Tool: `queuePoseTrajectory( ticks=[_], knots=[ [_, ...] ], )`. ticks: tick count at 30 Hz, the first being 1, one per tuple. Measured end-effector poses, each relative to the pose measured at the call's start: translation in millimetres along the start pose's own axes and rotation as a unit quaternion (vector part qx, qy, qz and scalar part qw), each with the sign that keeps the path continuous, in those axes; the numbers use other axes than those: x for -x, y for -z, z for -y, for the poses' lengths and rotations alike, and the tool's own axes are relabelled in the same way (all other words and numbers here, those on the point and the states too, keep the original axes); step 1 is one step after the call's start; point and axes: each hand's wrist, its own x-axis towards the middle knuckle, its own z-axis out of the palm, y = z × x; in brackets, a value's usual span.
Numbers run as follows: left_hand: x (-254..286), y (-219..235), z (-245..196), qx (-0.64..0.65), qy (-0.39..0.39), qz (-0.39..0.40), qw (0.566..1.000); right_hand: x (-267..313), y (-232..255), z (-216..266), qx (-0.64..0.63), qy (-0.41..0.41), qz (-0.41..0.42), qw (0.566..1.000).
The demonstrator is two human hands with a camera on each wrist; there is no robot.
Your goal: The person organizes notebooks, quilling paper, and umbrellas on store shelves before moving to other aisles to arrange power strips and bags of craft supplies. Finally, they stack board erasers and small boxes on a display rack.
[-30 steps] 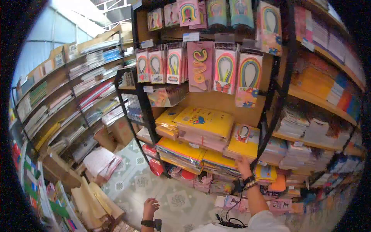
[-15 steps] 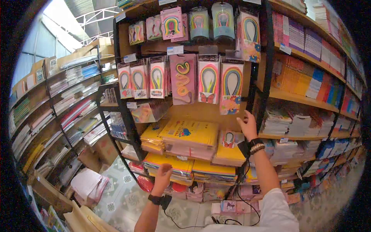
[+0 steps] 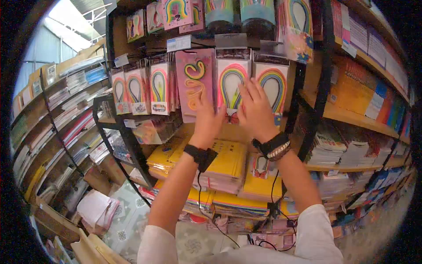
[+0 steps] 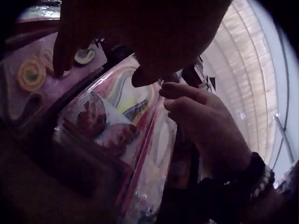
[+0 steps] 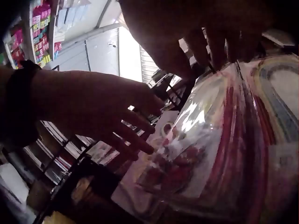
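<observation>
Rainbow paper-strip packs hang in clear sleeves on a rack. My left hand (image 3: 209, 119) is raised at the right edge of the pink pack with coiled strips (image 3: 187, 83), fingers extended. My right hand (image 3: 257, 112), fingers straight, overlaps the gap between the butterfly pack (image 3: 228, 72) and the rainbow pack (image 3: 274, 77) beside it. In the left wrist view the butterfly print (image 4: 110, 128) shows below my dark left hand (image 4: 145, 32). The right wrist view has my left hand (image 5: 103, 105) beside the butterfly pack (image 5: 187, 158). Neither hand grips anything.
More strip packs (image 3: 160, 86) hang to the left. Stacks of yellow packets (image 3: 222, 163) lie on the shelf below, with a small butterfly pack (image 3: 260, 165) on one. Black shelf posts (image 3: 314, 116) frame the rack, books (image 3: 351, 92) stand right, and cables (image 3: 213, 220) trail from both wrists.
My right hand left the yellow stack and rose to the hanging packs, moving left in the last half second. My left hand came up from low down to beside it. The view moved closer.
</observation>
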Motion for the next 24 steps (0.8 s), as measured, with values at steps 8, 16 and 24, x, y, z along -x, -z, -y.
queuePoseTrajectory(
  ticks=[8, 16, 24],
  knots=[
    [-42.0, -47.5, 40.0, 0.145, -0.014, -0.018, 0.989, -34.7, -9.2, -21.7, 0.151, -0.001, 0.011, 0.988],
    [-52.2, -59.6, 44.2, 0.367, 0.059, 0.059, 0.926, -41.6, -19.6, -19.3, 0.214, -0.043, 0.05, 0.975],
    [-68.4, -61.3, 42.5, 0.344, 0.08, 0.07, 0.933, -51.9, -27.3, -21.3, 0.249, -0.044, 0.053, 0.966]
  ],
)
